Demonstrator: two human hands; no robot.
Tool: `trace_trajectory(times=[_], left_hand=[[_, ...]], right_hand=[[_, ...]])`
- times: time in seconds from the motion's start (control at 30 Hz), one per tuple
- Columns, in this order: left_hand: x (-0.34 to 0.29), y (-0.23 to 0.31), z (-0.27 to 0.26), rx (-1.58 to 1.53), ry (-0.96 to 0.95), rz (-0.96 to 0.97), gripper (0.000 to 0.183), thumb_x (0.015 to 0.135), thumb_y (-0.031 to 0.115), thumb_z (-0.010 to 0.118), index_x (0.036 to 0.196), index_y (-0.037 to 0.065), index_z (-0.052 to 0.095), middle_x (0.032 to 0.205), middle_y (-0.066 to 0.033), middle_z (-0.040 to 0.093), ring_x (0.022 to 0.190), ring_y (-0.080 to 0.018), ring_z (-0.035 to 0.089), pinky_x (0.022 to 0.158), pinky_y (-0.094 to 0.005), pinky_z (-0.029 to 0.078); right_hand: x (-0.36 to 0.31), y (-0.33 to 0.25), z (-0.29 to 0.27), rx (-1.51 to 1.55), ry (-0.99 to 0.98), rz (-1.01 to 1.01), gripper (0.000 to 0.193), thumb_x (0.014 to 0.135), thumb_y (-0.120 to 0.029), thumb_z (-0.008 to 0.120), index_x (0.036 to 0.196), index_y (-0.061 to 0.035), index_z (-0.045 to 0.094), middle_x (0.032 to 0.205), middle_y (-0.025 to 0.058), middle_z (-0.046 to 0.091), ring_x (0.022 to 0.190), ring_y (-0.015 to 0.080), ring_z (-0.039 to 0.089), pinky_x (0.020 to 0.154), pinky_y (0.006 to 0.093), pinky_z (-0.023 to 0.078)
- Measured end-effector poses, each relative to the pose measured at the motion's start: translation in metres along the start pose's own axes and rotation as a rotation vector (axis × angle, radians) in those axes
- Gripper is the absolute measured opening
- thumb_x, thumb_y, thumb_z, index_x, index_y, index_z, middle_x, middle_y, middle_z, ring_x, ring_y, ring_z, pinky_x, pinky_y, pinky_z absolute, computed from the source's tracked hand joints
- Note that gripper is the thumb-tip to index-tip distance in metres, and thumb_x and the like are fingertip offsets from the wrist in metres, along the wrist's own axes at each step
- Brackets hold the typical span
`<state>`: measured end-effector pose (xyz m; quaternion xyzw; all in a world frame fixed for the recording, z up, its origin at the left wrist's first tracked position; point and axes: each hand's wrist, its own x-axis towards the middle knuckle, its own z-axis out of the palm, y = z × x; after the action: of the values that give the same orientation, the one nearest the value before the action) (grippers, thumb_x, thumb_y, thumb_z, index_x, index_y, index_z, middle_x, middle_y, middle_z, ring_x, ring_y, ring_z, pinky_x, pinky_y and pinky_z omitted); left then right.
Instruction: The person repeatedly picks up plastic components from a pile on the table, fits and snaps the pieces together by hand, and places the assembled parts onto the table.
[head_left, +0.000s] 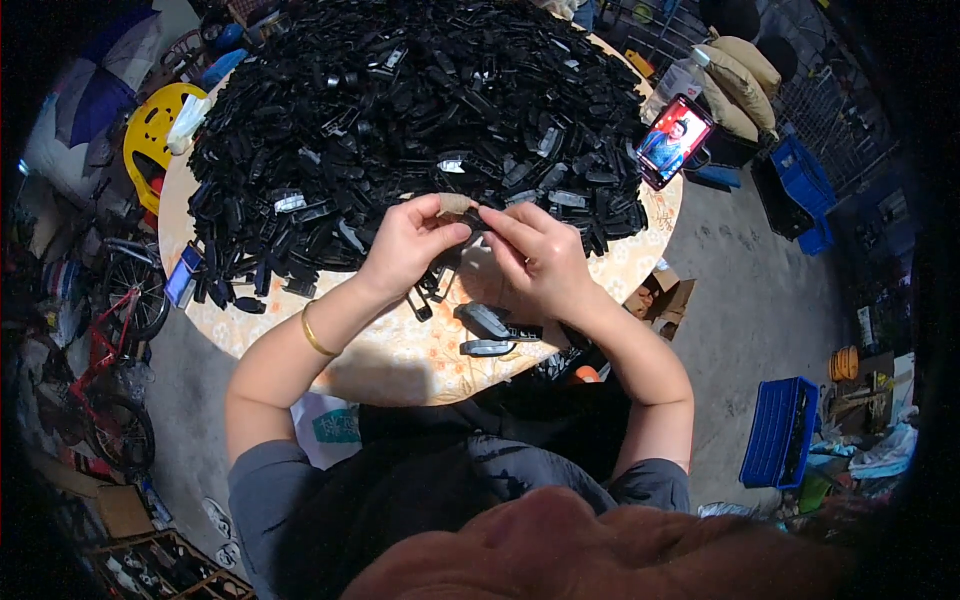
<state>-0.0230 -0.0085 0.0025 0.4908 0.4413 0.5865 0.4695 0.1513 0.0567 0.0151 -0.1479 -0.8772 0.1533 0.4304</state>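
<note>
My left hand (415, 243) and my right hand (543, 252) meet at the near edge of a big heap of black plastic parts (420, 110). Their fingertips close on a small black plastic part (474, 219), mostly hidden by the fingers. A beige wrap covers a finger of my left hand, and a gold bangle (317, 331) circles that wrist. Under the hands lies a black open-frame piece (424, 297). Closer to me, a few oblong black pieces (484, 321) rest on the patterned tabletop (400, 366), one with a shiny silvery face.
A lit phone (675, 142) leans at the table's right edge; a blue-edged device (183, 276) sits at its left edge. A yellow plastic seat (150, 140) and a red bicycle (103, 365) stand left. Blue crates (779, 432) and a cardboard box (672, 305) are on the right.
</note>
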Motion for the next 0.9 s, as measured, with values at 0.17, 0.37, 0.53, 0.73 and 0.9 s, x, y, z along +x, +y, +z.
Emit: trace_trajectory(times=[0.17, 0.37, 0.53, 0.73, 0.9], left_hand=[[-0.002, 0.002, 0.0, 0.096, -0.052, -0.094, 0.024, 0.082, 0.0, 0.058, 0.106, -0.002, 0.059, 0.096, -0.0053, 0.063, 0.086, -0.0091, 0.058, 0.078, -0.0228, 0.047], [-0.004, 0.002, 0.006, -0.313, -0.02, -0.133, 0.026, 0.083, -0.001, 0.056, 0.109, -0.001, 0.057, 0.1, -0.0063, 0.062, 0.088, -0.0118, 0.059, 0.08, -0.0254, 0.048], [-0.002, -0.002, 0.003, -0.398, 0.033, -0.106, 0.026, 0.084, 0.002, 0.057, 0.11, 0.0, 0.056, 0.102, -0.0074, 0.061, 0.092, -0.0135, 0.059, 0.083, -0.0265, 0.049], [0.0, -0.001, -0.006, -0.55, -0.047, -0.142, 0.027, 0.084, 0.003, 0.059, 0.111, 0.003, 0.057, 0.098, -0.0065, 0.062, 0.086, -0.0134, 0.06, 0.075, -0.0249, 0.051], [-0.002, 0.007, 0.001, -0.555, -0.249, -0.194, 0.025, 0.083, 0.003, 0.06, 0.108, 0.003, 0.059, 0.089, -0.0042, 0.063, 0.073, -0.0104, 0.061, 0.068, -0.0208, 0.051]], right_hand=[[0.002, 0.003, -0.013, 0.088, -0.206, 0.017, 0.024, 0.078, -0.004, 0.063, 0.101, -0.0004, 0.063, 0.076, 0.0122, 0.058, 0.056, 0.0229, 0.057, 0.049, 0.0294, 0.046], [-0.004, -0.008, 0.006, 0.003, -0.022, -0.015, 0.028, 0.078, -0.003, 0.063, 0.106, -0.0002, 0.06, 0.079, 0.0127, 0.058, 0.059, 0.0249, 0.059, 0.05, 0.0311, 0.048], [-0.003, -0.001, 0.016, 0.002, 0.083, -0.067, 0.036, 0.081, -0.01, 0.061, 0.116, -0.0019, 0.054, 0.087, 0.0129, 0.057, 0.066, 0.0265, 0.06, 0.056, 0.0321, 0.05], [-0.002, 0.011, 0.008, 1.275, -0.375, 0.823, 0.031, 0.086, -0.016, 0.062, 0.11, 0.0011, 0.053, 0.094, 0.0069, 0.061, 0.083, 0.0107, 0.058, 0.072, 0.0252, 0.05], [-0.005, 0.014, 0.003, 1.279, -0.513, 0.709, 0.016, 0.086, -0.011, 0.06, 0.096, 0.0014, 0.062, 0.09, 0.0046, 0.064, 0.078, 0.011, 0.059, 0.068, 0.0252, 0.05]])
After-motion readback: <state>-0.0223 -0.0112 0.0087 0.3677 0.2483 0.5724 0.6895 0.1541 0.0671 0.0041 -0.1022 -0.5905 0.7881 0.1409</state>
